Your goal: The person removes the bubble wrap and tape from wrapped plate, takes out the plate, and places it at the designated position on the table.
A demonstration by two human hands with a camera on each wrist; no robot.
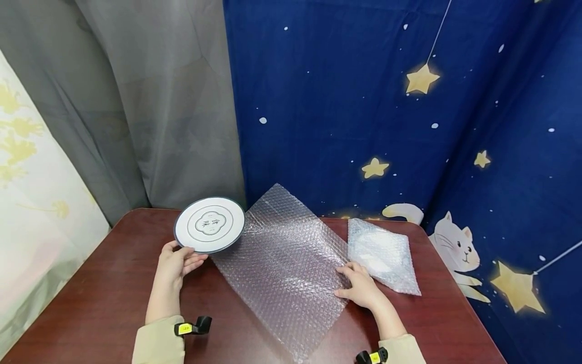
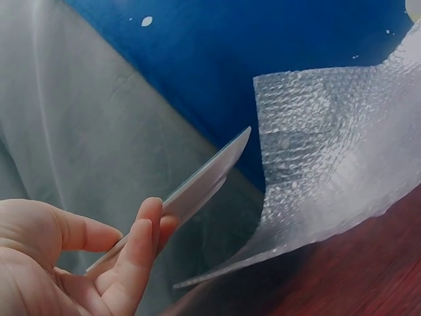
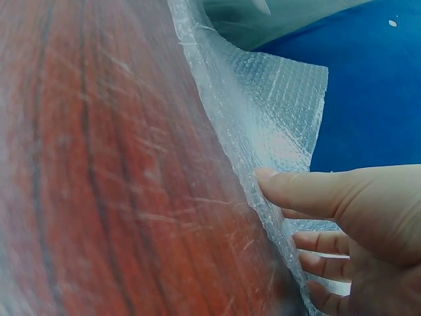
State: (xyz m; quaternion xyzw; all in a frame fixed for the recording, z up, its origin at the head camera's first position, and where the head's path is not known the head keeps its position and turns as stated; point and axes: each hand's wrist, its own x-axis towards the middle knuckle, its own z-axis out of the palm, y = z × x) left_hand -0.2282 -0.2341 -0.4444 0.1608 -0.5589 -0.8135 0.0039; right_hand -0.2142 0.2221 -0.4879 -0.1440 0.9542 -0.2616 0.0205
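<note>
My left hand [image 1: 177, 265] pinches the near rim of a white plate [image 1: 188, 225] with a dark blue edge and a flower-shaped mark with characters. The plate is tilted and held up beside the left corner of a bubble wrap sheet [image 1: 282, 263]; in the left wrist view the plate [image 2: 210, 171] shows edge-on. That sheet lies cornerwise across the table, its far corner bent upward. Along its right edge, my right hand [image 1: 361, 288] touches the wrap with thumb and fingers spread apart. The right wrist view shows the thumb [image 3: 296, 191] against the wrap's edge.
A bubble-wrapped packet [image 1: 384, 255] with something white inside lies right of the sheet, just beyond my right hand. The reddish-brown table [image 1: 104, 293] ends at a grey curtain [image 1: 182, 126] and a blue star-patterned curtain [image 1: 318, 101].
</note>
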